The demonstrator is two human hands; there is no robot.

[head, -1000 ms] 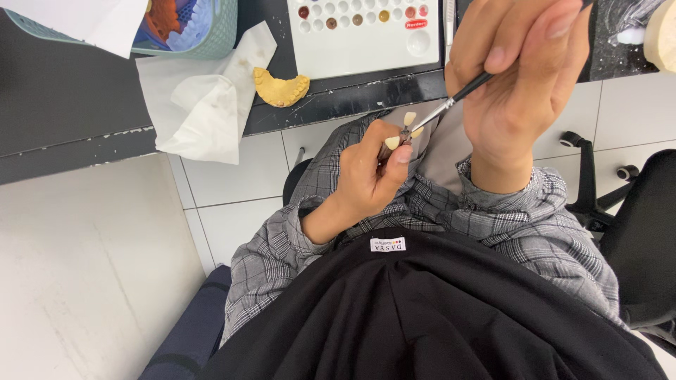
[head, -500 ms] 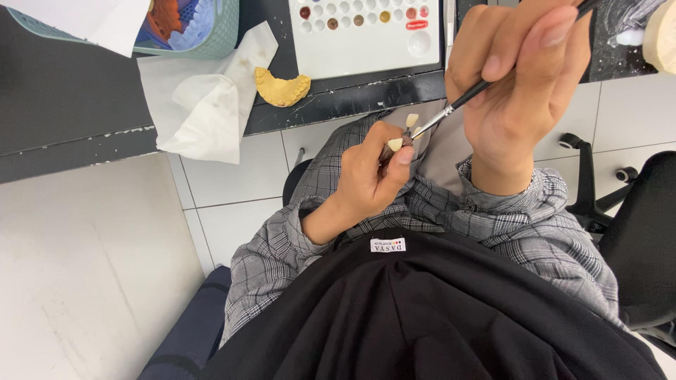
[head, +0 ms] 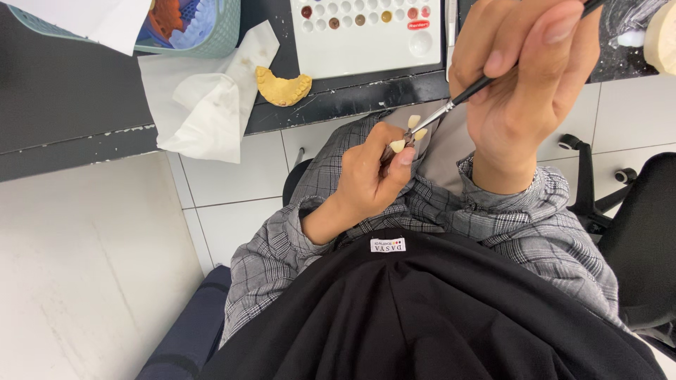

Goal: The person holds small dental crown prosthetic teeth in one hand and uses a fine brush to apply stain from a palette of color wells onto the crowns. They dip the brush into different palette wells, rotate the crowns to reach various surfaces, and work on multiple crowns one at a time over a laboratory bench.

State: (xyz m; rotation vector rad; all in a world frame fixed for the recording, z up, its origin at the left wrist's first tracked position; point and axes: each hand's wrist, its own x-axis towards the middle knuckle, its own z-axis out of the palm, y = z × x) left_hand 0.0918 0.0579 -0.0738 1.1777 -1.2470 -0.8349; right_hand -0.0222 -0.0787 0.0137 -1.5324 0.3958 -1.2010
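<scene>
My left hand (head: 370,176) is closed on a short holder that carries small cream tooth-shaped pieces (head: 412,129) at its top, held up in front of my chest. My right hand (head: 524,84) pinches a thin black-handled brush (head: 461,98) with a metal ferrule. The brush tip touches the tooth pieces just above my left thumb. Both wrists are in grey checked sleeves, and a black apron (head: 422,317) covers my lap.
On the dark bench (head: 70,105) lie a white palette with small colour wells (head: 366,42), a yellow jaw cast (head: 282,88), a crumpled white tissue (head: 204,105) and a teal basket (head: 211,32). A black office chair (head: 634,239) stands at the right on the white tiled floor.
The brush stays at the tooth pieces. My right hand has shifted slightly up and right, and my left hand has barely moved.
</scene>
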